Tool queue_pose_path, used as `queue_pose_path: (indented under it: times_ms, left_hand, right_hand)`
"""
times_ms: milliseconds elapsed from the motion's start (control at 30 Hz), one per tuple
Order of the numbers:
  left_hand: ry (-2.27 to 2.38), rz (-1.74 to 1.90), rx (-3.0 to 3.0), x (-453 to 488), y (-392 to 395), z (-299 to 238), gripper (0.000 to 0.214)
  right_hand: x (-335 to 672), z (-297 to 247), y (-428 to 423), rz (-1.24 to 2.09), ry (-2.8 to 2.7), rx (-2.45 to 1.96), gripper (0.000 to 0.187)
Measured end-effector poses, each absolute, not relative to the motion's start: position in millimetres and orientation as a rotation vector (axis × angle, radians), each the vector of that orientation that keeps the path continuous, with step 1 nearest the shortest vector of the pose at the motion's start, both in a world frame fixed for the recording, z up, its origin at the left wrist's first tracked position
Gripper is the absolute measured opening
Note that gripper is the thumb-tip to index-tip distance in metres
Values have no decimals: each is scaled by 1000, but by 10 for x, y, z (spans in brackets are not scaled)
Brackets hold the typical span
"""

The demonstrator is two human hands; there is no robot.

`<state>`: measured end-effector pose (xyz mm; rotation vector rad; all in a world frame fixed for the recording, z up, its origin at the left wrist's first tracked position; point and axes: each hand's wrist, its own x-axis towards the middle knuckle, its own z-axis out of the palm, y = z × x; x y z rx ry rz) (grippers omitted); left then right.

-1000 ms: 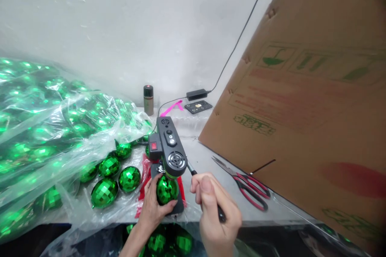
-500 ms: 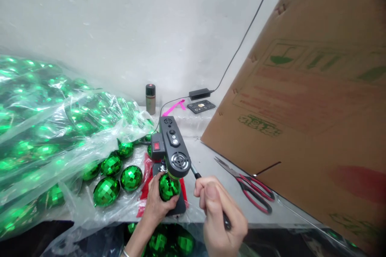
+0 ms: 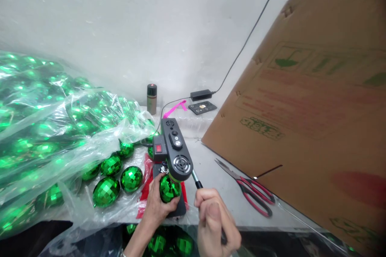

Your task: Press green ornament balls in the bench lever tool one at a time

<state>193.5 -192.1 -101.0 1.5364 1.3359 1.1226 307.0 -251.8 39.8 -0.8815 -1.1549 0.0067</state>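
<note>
My left hand [image 3: 159, 200] is closed around a shiny green faceted ball ornament [image 3: 169, 188], holding it directly under the head of a small black bench machine [image 3: 177, 150] that looks like a mini drill press. My right hand [image 3: 215, 219] is wrapped round the black lever handle [image 3: 198, 184] on the machine's right side. The tool tip under the head is hidden. Red sheeting [image 3: 144, 192] lies beneath the machine's base. Several loose green balls [image 3: 132, 178] rest on plastic to the left of my left hand.
A big clear plastic bag [image 3: 75, 128] full of green balls fills the left. Red-and-black scissors [image 3: 247, 186] lie on the right, beside a tilted cardboard box [image 3: 301, 120]. Behind stand a small canister [image 3: 152, 99], a power adapter [image 3: 201, 95] and a phone-like slab [image 3: 202, 107]. More green balls [image 3: 183, 245] sit below the table edge.
My right hand has shifted slightly down and left with the lever handle. My left hand still holds the ball under the machine head. The whole view has moved a little.
</note>
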Motion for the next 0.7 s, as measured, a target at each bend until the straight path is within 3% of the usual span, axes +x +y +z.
queue_pose_path:
  times_ms: [700]
  left_hand:
    - [1363, 1154, 1593, 1958, -1932, -1011, 74]
  right_hand:
    - [3015, 347, -2494, 17, -1068, -906, 43]
